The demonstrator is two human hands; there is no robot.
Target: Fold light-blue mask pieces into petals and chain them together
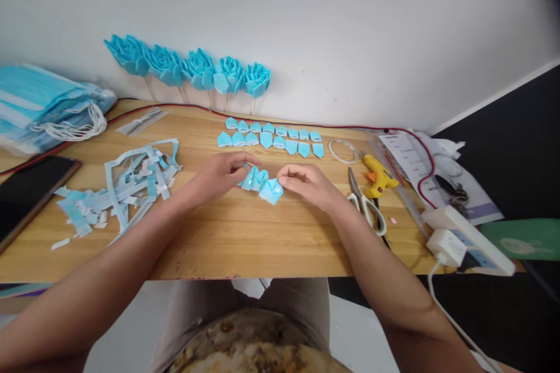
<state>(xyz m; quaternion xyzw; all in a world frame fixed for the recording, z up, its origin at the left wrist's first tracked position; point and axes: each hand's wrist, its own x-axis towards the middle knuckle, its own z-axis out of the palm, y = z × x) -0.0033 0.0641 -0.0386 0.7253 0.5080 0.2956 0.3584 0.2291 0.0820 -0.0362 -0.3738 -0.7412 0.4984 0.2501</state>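
Observation:
My left hand (227, 175) is closed, its thumb and fingers pinching the left end of a small group of folded light-blue petals (254, 179). From the other side, the closed fingertips of my right hand (306, 183) grip the upper right corner of a folded petal (272, 190). These petals lie side by side just above the wooden table; whether they are joined cannot be made out. Beyond my hands, more blue petals (266, 140) are laid out in two rows.
Several blue flowers on sticks (199, 70) lean on the wall. Blue scraps (118, 192) and a phone (35, 195) lie left, near stacked masks (39, 105). Scissors (365, 204), a yellow glue gun (378, 176), a tape ring (343, 151) and a power strip (472, 245) are right.

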